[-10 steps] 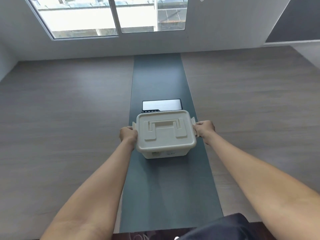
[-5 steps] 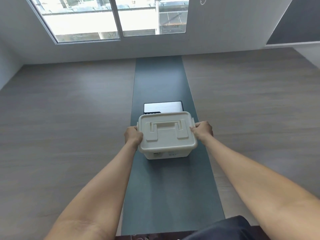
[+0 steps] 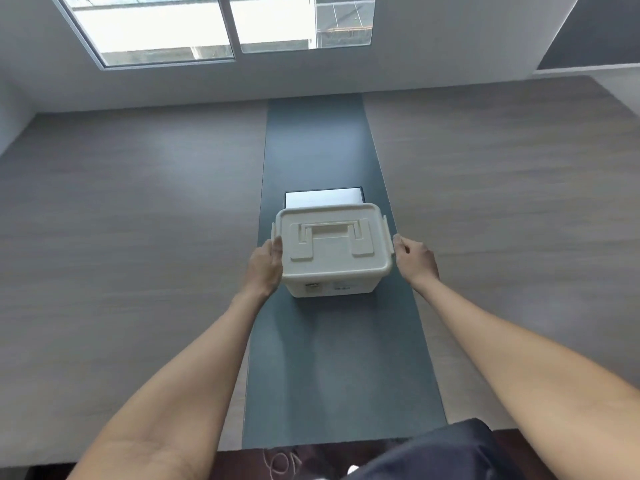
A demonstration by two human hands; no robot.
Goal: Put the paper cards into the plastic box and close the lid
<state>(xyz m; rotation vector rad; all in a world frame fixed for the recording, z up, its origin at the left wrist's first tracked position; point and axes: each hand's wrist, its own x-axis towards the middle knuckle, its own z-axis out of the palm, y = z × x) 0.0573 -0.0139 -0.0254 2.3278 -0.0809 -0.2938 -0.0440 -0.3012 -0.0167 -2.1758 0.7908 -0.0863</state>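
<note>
The cream plastic box (image 3: 330, 287) stands on the dark grey strip (image 3: 332, 358) in the middle of the table. Its lid (image 3: 332, 242) lies flat on top with the carry handle folded down. My left hand (image 3: 265, 268) lies against the box's left side, fingers stretched up to the lid's edge. Just off the right side latch, my right hand (image 3: 414, 259) hovers with loosely curled fingers holding nothing. No paper cards are in view.
A flat, glossy, dark-framed rectangle (image 3: 323, 198) lies directly behind the box on the strip. Wood-grain tabletop (image 3: 138, 237) spreads to both sides. A wall with a window (image 3: 214, 26) rises at the far edge.
Both hands gripped the box's side latches before. My right hand has now drawn back off the right latch, and my left hand has flattened against the left side. The box stayed in place.
</note>
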